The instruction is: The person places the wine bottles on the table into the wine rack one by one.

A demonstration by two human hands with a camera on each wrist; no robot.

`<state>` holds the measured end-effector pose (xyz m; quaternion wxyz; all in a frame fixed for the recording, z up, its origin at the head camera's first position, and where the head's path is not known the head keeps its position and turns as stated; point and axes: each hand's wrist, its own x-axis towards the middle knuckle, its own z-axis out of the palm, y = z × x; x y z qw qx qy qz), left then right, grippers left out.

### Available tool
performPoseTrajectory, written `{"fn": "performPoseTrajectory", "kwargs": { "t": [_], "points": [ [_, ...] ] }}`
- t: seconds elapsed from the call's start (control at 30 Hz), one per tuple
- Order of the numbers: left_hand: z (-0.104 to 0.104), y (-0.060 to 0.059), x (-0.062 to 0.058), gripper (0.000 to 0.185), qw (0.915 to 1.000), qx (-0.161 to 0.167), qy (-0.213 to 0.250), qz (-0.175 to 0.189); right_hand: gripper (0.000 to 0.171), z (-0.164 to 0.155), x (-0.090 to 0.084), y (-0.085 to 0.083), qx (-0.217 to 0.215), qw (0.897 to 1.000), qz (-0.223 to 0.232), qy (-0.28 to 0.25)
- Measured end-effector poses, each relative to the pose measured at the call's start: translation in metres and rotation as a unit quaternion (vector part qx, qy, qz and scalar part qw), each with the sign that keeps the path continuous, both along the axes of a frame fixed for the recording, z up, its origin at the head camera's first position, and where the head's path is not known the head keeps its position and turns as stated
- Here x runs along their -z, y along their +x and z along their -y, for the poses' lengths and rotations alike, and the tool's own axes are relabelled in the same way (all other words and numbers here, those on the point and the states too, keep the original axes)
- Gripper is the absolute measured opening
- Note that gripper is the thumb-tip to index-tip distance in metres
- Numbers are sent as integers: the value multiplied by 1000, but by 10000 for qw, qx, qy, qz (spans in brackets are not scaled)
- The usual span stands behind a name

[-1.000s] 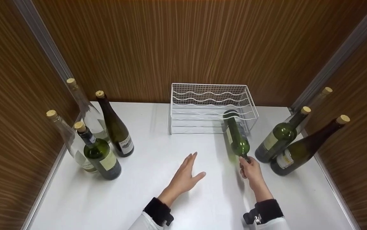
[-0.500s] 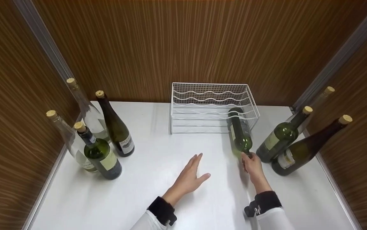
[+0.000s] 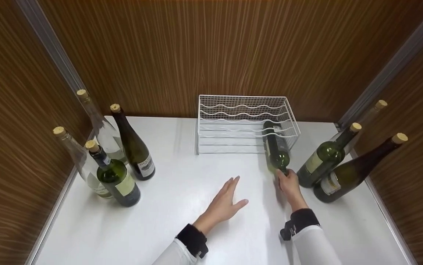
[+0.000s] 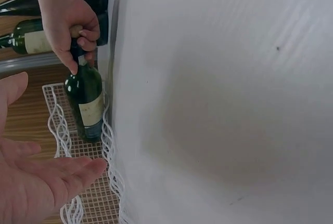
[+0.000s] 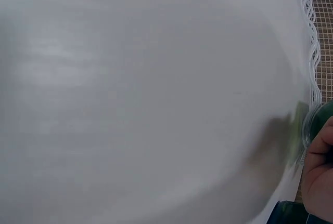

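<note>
My right hand (image 3: 288,184) grips the neck of a green wine bottle (image 3: 279,156), which lies on its side with its base inside the white wire wine rack (image 3: 200,127). In the left wrist view the corked end of this bottle (image 4: 91,102) pokes out of the fist, and its pale label shows. My left hand (image 3: 220,206) is held over the white table with fingers straight and thumb spread, touching nothing. Only part of the right hand (image 5: 318,182) appears at the edge of the right wrist view.
Several corked bottles stand on the left, among them a green bottle (image 3: 117,182) and a dark brown one (image 3: 134,147). On the right, close beside my right hand, stand another green bottle (image 3: 320,162), a brown bottle (image 3: 347,176) and a clear one (image 3: 368,116). Wood-grain panels (image 3: 211,48) enclose the table.
The bottle in my right hand has slid farther back into the rack and slightly right. My left hand has drifted a little to the right, still with straight fingers.
</note>
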<state>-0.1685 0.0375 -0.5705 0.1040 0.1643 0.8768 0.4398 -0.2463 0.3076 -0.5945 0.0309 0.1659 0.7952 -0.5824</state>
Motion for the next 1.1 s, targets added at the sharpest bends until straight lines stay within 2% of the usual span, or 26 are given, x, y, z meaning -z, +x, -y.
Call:
{"fn": "performPoseTrajectory", "kwargs": {
  "t": [0.23, 0.6, 0.87, 1.1],
  "points": [
    [-3, -2, 2, 78, 10000, 24, -43, -22, 43, 3, 2, -14, -82, 9981, -122, 599],
    [-4, -3, 3, 78, 10000, 12, -90, 33, 41, 4, 4, -32, -27, 9932, -280, 1130],
    [-2, -2, 2, 79, 9998, 22, -174, 78, 46, -1, 5, -38, -207, 9921, -405, 1166],
    [1, -1, 0, 80, 9998, 95, -158, 87, 45, -3, 7, -40, -174, 9923, -439, 1146]
  ]
}}
